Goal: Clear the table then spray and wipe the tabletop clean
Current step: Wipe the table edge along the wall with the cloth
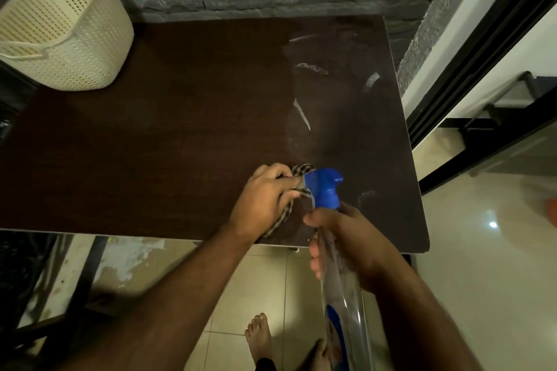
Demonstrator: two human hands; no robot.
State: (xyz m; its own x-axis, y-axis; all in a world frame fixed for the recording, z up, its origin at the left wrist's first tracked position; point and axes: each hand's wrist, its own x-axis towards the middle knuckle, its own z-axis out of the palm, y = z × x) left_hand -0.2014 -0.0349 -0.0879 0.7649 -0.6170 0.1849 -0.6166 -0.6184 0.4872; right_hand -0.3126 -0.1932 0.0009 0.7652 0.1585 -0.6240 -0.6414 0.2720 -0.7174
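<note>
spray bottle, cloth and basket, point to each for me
spray bottle (324,190), head view, on its blue trigger head
cloth (285,210), head view, on the striped strip below the left hand
basket (60,36), head view, on its perforated side wall

From my feed: left hand (265,196) is bunched around a checked cloth (298,187) near the table's (150,144) front edge, right hand (352,244) grips a clear spray bottle (340,280), blue nozzle (324,187) pointing far-right at wet streaks (304,114). Cream basket (63,30) sits far left.
</note>
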